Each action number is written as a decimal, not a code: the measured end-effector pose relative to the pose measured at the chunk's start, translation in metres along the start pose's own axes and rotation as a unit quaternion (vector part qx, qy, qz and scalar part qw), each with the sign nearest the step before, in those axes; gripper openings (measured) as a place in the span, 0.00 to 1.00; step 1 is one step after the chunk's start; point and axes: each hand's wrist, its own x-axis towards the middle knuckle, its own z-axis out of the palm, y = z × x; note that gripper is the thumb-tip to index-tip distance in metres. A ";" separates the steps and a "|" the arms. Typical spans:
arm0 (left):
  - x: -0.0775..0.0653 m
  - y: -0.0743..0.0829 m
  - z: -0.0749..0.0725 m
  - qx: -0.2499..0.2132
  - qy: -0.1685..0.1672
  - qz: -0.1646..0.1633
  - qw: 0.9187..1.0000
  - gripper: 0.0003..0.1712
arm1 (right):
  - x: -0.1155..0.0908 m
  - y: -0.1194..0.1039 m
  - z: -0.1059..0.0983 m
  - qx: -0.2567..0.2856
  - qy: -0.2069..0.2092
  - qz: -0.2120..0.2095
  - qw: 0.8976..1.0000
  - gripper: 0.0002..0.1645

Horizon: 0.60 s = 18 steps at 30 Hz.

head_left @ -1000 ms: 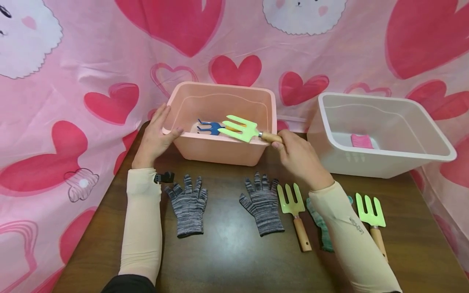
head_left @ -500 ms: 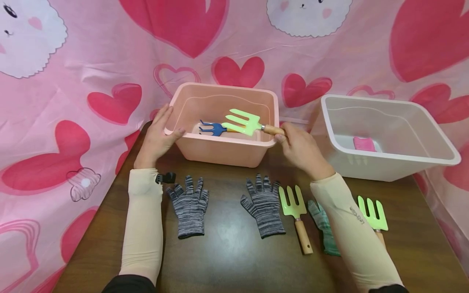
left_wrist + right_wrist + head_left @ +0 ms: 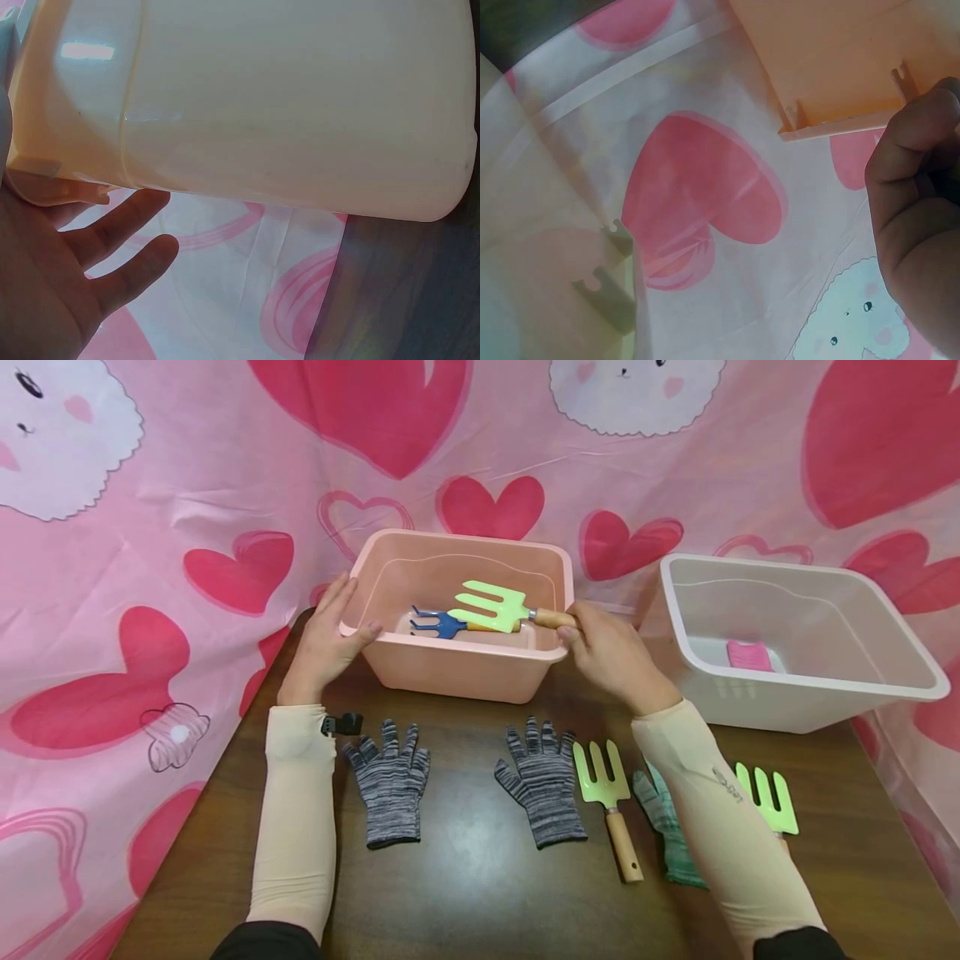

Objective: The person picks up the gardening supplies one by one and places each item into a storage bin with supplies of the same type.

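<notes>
In the head view my right hand (image 3: 615, 656) grips the wooden handle of a light green hand fork (image 3: 495, 607). The fork lies across the view of the pink bin (image 3: 457, 668), tines pointing left. Below it, a blue hand cultivator (image 3: 438, 624) with a yellow-orange handle rests on the bin's floor. My left hand (image 3: 322, 643) holds the bin's front left corner, thumb over the front rim and fingers along the outside. Two of those fingers show extended beside the bin wall in the left wrist view. The right wrist view shows curled fingers (image 3: 922, 165); the fork is hidden there.
A pale grey bin (image 3: 795, 693) with a pink piece (image 3: 748, 655) inside stands at right. Grey striped gloves, one left (image 3: 392, 797) and one right (image 3: 543, 793), lie in front. Nearby are two more green forks (image 3: 602, 781) and a green glove (image 3: 671, 827), partly under the right arm.
The fork in my right hand has moved a little farther back, from overlapping the pink bin's front rim to lying over its inside. My left hand stays at the corner. The view shifts slightly.
</notes>
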 end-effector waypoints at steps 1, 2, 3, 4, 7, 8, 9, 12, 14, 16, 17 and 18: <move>0.000 0.000 0.000 0.000 -0.001 0.000 1.000 0.63 | 0.001 0.000 0.000 -0.001 0.000 -0.002 1.000 0.12; 0.000 0.000 0.000 0.000 -0.001 0.000 1.000 0.63 | 0.003 0.000 0.000 -0.002 -0.001 -0.003 1.000 0.12; 0.000 0.001 0.000 0.000 -0.001 0.000 1.000 0.63 | 0.005 0.000 0.001 -0.001 -0.001 -0.003 1.000 0.12; 0.000 0.000 0.000 0.002 -0.001 0.000 1.000 0.63 | 0.006 0.000 0.001 -0.001 -0.001 -0.004 1.000 0.12; 0.000 0.002 -0.001 0.001 -0.003 -0.003 1.000 0.62 | 0.011 0.001 0.002 0.001 -0.005 -0.004 1.000 0.12; 0.000 0.001 -0.001 0.002 -0.004 -0.003 1.000 0.61 | 0.013 0.001 0.002 0.002 -0.007 -0.004 1.000 0.13; 0.000 0.002 -0.001 0.002 -0.006 -0.004 1.000 0.61 | 0.014 0.001 0.002 0.002 -0.009 -0.004 1.000 0.13; 0.000 0.001 0.000 0.003 -0.009 -0.006 1.000 0.60 | 0.019 0.002 0.002 -0.001 -0.015 -0.006 1.000 0.13; 0.000 0.001 0.000 0.001 -0.010 -0.006 1.000 0.60 | 0.022 0.000 0.002 -0.003 -0.021 -0.003 1.000 0.13; 0.000 0.001 -0.001 0.000 -0.008 -0.005 1.000 0.60 | 0.025 -0.003 0.001 -0.004 -0.030 -0.001 1.000 0.13; 0.000 0.001 -0.001 -0.001 -0.008 -0.004 1.000 0.61 | 0.027 -0.004 0.001 -0.003 -0.035 0.001 0.999 0.14; 0.000 0.000 -0.001 0.000 -0.006 -0.003 1.000 0.61 | 0.029 -0.006 0.001 -0.004 -0.041 0.003 0.999 0.14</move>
